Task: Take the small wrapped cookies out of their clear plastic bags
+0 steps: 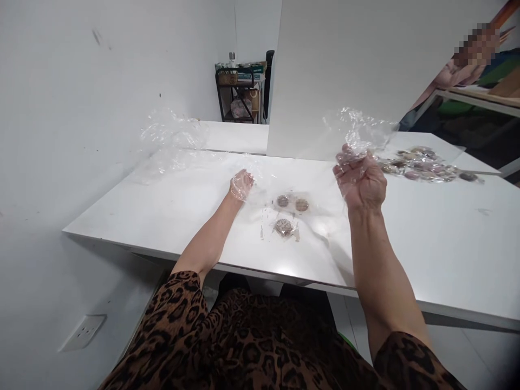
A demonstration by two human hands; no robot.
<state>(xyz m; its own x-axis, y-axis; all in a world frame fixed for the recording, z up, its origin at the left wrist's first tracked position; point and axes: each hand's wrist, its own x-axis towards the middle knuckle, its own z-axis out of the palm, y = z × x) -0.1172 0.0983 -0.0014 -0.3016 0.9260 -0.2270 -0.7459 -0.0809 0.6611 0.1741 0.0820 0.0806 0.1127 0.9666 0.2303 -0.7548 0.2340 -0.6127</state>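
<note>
My left hand (pixel 242 184) is closed on crinkled clear plastic film (pixel 260 187) just above the white table. My right hand (pixel 361 181) is raised, palm up with fingers curled, and gripping a clear plastic bag (pixel 361 130) that spreads above it. Whether both hands hold one piece of plastic, I cannot tell. Between my hands lie two small round brownish pieces in a clear wrapper, a dark one (pixel 283 201) and a tan one (pixel 302 205). Nearer to me sits a speckled round piece (pixel 284 227) in its own clear wrapper.
Several wrapped pieces (pixel 422 165) form a pile on the right of the white table (pixel 439 238). More crumpled clear plastic (pixel 170 141) lies at the back left, by the wall. A pale panel (pixel 337 70) stands behind the table. Farther back is a dark shelf rack (pixel 239 84) with boxes.
</note>
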